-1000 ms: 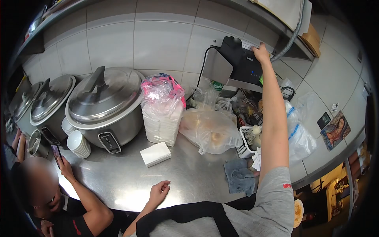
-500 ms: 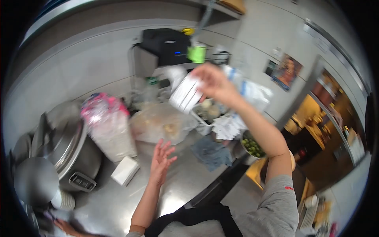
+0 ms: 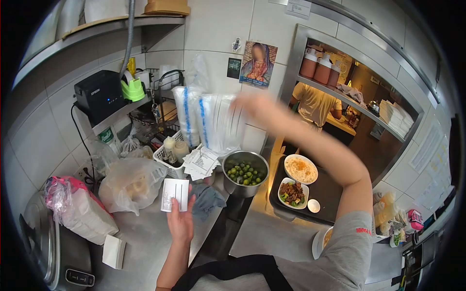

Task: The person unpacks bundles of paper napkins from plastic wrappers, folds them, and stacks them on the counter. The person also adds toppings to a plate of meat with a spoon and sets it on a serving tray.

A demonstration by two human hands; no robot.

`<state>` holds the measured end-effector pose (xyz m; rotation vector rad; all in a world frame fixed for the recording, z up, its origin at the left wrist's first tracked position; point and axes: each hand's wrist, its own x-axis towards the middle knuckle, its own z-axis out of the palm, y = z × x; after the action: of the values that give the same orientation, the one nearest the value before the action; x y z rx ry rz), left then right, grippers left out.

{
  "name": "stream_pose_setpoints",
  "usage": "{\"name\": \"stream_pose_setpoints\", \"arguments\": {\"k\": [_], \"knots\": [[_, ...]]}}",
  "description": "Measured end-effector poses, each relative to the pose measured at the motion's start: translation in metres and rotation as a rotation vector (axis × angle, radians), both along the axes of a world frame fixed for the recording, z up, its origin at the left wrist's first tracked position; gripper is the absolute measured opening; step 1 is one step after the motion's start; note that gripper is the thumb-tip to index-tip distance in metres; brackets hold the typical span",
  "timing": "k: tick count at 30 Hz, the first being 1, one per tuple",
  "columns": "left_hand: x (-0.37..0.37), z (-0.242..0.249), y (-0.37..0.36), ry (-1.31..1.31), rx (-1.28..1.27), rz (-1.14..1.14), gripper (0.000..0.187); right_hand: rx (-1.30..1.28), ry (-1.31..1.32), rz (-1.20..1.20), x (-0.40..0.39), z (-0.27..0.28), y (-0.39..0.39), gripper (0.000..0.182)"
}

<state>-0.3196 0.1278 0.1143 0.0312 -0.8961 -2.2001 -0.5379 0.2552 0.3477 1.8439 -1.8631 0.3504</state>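
Observation:
My left hand (image 3: 181, 223) is closed on a printed paper receipt (image 3: 174, 195), held upright above the steel counter beside a blue-grey cloth (image 3: 208, 200). My right hand (image 3: 251, 105) is raised at the upper middle, smeared by motion. It passes in front of the clear plastic bags with blue bands (image 3: 213, 121), and I cannot make out its fingers or whether it touches the bags. Below it stand a steel pot of green limes (image 3: 245, 173) and a pile of loose receipts (image 3: 200, 162).
Right of the pot lies a dark tray (image 3: 323, 196) with bowls of food. A black printer (image 3: 99, 96) sits on the left wall shelf. A cloudy plastic bag (image 3: 132, 183) and wrapped napkins (image 3: 82, 218) lie on the counter. A person (image 3: 314, 104) stands beyond the pass window.
The receipt has passed from my right hand to my left, which was open before. My right hand has moved away from it. The view has turned right, bringing the tray into sight.

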Motion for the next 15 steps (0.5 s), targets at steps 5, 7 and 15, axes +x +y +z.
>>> {"name": "stream_pose_setpoints", "arguments": {"k": [5, 7, 15], "knots": [[0.002, -0.001, 0.009, -0.105, -0.056, 0.065, 0.040, -1.205, 0.054, -0.260, -0.192, 0.185, 0.080, 0.030], [0.005, -0.013, 0.015, -0.155, -0.052, 0.083, 0.042, -1.106, 0.180, -0.724, -0.250, 0.211, 0.115, 0.029], [0.020, -0.059, 0.032, -0.461, -0.002, 0.223, 0.037, -1.052, -0.148, -0.481, -0.296, 0.276, 0.126, 0.033]]}}
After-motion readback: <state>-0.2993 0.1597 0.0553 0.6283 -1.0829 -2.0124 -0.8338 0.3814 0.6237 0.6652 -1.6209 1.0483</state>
